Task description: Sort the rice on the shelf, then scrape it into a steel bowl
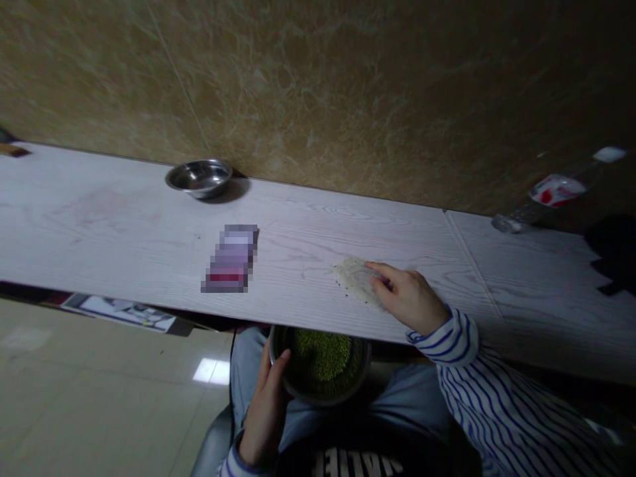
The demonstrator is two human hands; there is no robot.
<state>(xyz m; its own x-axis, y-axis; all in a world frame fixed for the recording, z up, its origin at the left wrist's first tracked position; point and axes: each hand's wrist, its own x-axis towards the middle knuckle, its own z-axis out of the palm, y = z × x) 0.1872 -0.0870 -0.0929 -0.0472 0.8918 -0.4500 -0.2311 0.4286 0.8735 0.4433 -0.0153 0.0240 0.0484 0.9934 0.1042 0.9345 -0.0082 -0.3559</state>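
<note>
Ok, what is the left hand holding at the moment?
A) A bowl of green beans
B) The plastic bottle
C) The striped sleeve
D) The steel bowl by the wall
A: the left hand grips the rim of the bowl of green beans below the table edge, while the steel bowl sits on the table.

A polished steel bowl (199,179) gleams on the matt, wood-grain laminate counter (114,245); the lower metal bowl (322,396) looks duller, the striped sleeve (497,397) soft cloth.
</note>
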